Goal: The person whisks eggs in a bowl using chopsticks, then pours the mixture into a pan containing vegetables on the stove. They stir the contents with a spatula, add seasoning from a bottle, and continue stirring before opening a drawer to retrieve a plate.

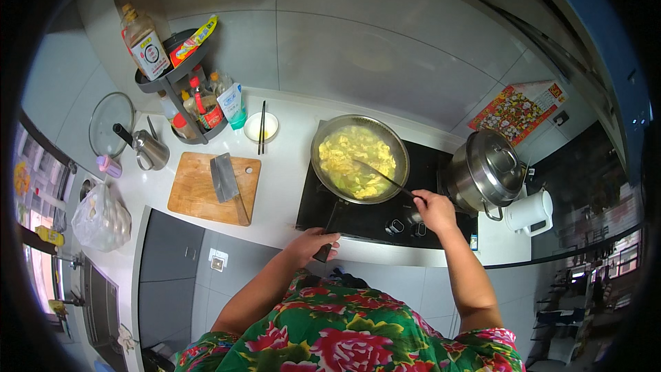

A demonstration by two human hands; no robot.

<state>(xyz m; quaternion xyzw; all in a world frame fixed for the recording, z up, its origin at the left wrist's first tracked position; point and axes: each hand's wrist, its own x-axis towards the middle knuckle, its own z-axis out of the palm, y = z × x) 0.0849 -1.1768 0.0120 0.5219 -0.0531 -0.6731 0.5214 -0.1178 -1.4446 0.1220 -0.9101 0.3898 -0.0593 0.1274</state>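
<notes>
My left hand (311, 247) is wrapped around the black handle (334, 219) of a frying pan (404, 169) on the black gas hob (356, 225). In the pan lies yellow scrambled egg (379, 152) with pale green pieces in a liquid. My right hand (436, 210) grips the dark handle of a cooking spatula or ladle (387, 178). Its working end is sunk in the egg mixture, so its shape is hidden.
Right of the pan stands a lidded steel pot (483, 173), with a white electric kettle (532, 213) beside it. A cleaver (224, 178) lies on a wooden cutting board (191, 186) at left. Black chopsticks (262, 129) rest across a white bowl (250, 128) near a seasoning rack (168, 85).
</notes>
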